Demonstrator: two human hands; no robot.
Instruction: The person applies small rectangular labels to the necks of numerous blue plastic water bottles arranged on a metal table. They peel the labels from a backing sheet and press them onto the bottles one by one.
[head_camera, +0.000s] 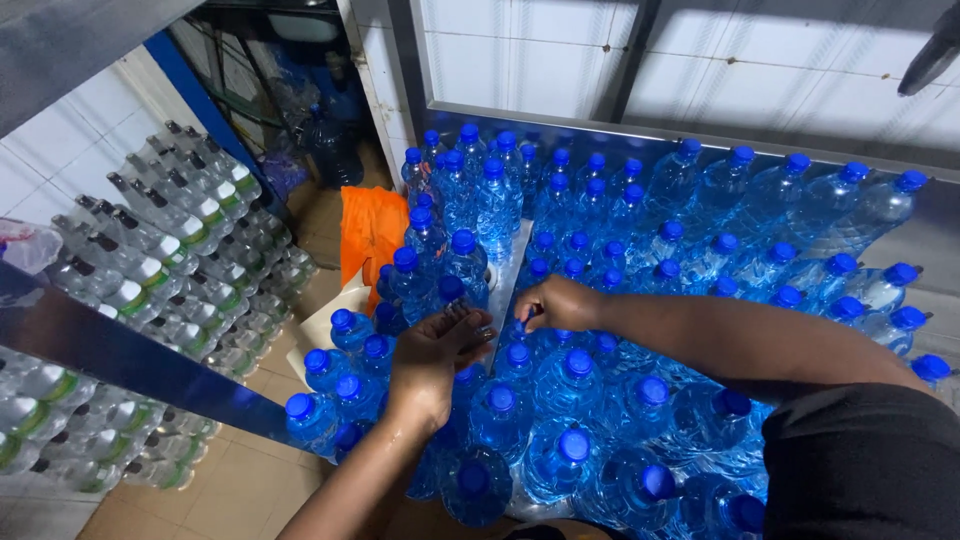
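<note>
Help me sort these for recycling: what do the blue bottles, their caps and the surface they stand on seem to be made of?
Blue bottles: likely thin clear blue-tinted plastic, glossy; light passes through and the walls show ribs.
Caps: opaque blue plastic, it seems, with a smooth dull sheen.
Surface: probably bare metal, silvery and reflective where it shows between bottles near the left hand and right hand.

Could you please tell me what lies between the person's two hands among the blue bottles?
In the head view, between the left hand and right hand lie a bare metal strip and a blue-capped bottle.
</note>
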